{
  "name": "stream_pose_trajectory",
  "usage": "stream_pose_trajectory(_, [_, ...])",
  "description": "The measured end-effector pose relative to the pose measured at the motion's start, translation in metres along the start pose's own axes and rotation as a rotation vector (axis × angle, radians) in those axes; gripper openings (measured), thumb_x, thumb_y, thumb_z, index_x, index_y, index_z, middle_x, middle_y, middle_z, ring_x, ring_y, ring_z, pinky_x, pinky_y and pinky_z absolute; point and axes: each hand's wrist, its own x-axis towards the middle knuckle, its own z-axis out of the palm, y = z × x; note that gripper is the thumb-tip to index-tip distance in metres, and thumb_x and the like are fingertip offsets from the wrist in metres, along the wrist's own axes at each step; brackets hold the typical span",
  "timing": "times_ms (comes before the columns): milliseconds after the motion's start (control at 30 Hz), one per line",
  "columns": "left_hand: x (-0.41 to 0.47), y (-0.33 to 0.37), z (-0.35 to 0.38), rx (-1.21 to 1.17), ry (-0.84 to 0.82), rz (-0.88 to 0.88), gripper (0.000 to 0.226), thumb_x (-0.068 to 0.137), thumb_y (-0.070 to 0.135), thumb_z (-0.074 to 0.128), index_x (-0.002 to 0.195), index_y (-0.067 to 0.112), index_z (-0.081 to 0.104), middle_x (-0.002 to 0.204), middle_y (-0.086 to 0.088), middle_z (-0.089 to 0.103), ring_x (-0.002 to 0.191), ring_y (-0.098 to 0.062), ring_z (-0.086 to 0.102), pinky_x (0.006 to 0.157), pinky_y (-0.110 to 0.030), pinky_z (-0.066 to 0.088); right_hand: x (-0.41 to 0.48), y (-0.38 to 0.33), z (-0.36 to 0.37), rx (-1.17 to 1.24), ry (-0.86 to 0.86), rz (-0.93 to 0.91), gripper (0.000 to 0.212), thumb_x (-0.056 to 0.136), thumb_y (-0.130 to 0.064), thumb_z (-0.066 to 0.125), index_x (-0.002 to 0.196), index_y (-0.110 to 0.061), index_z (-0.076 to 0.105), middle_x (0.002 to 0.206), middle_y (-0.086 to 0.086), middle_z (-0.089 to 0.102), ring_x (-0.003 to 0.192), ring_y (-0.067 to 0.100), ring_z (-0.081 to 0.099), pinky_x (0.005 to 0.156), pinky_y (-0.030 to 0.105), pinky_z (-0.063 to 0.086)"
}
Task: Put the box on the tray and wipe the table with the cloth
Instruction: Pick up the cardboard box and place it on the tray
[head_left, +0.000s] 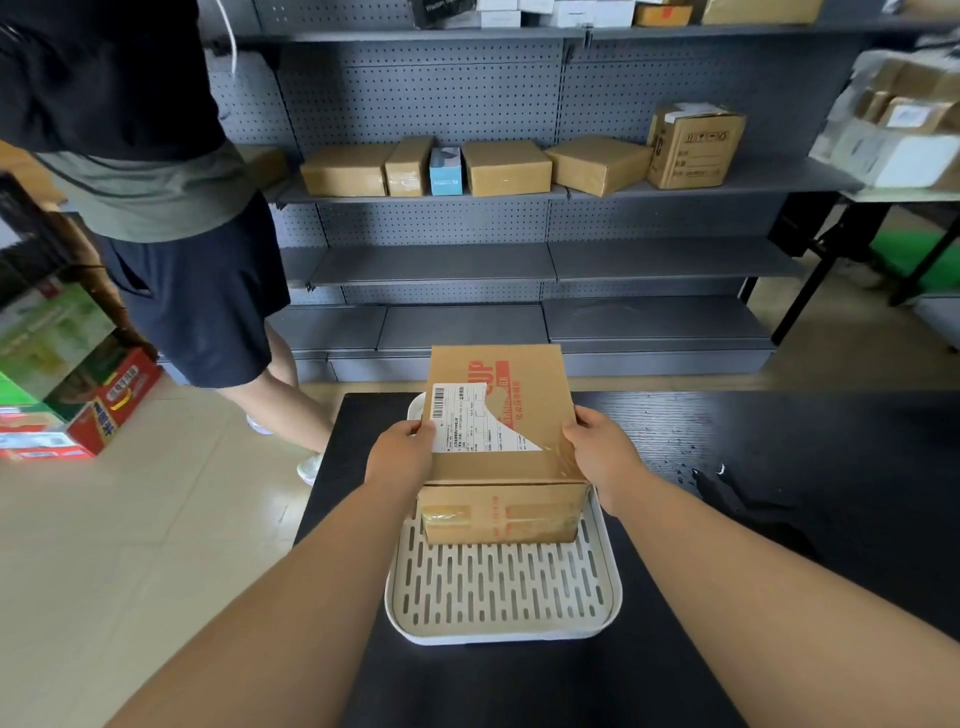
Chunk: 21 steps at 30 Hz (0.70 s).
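Observation:
A brown cardboard box (501, 415) with a white shipping label and red print sits over the far half of a white slotted tray (498, 587) on the black table (779, 597). My left hand (400, 454) grips the box's left side. On the opposite side my right hand (602, 452) grips it, fingers curled round the edges. Whether the box's bottom touches the tray I cannot tell. A black cloth (748, 509) lies crumpled on the table to the right of the tray, near some water drops (680, 452).
Another person (171, 218) stands at the left, close to the table's far left corner. Grey shelving (519, 260) with several cardboard boxes runs behind the table. Colourful cartons (67, 395) are stacked on the floor at left.

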Motion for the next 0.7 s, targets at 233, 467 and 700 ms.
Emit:
stream_pose_trajectory(233, [-0.0005,0.0011,0.0009,-0.018,-0.01,-0.023,0.034,0.1,0.032,0.035,0.122,0.015,0.056,0.111,-0.005,0.062,0.099,-0.024,0.059,0.09,-0.04,0.05,-0.001,0.0047,0.0008,0.069,0.036,-0.001,0.031,0.1,-0.025,0.04,0.129,-0.023,0.05,0.123,0.0,0.061,0.105,0.018,0.055,0.093,0.038,0.048])
stream_pose_trajectory(467, [0.001,0.0007,0.002,0.001,0.001,0.003,0.037,0.1,0.032,0.035,0.126,0.015,0.055,0.116,-0.006,0.063,0.104,-0.026,0.059,0.093,-0.044,0.051,-0.0025,0.0024,-0.0007,0.06,-0.002,-0.01,0.033,0.101,-0.025,0.036,0.13,-0.025,0.05,0.122,-0.001,0.059,0.099,0.014,0.051,0.086,0.033,0.045])
stream_pose_trajectory(700, [0.0031,-0.0005,0.0037,0.016,0.052,0.054,0.036,0.099,0.027,0.037,0.127,0.016,0.058,0.12,-0.003,0.063,0.093,-0.019,0.058,0.08,-0.035,0.053,-0.0061,0.0037,-0.003,0.07,-0.011,-0.072,0.032,0.101,-0.02,0.035,0.124,-0.03,0.055,0.114,-0.006,0.063,0.097,0.016,0.057,0.081,0.031,0.047])
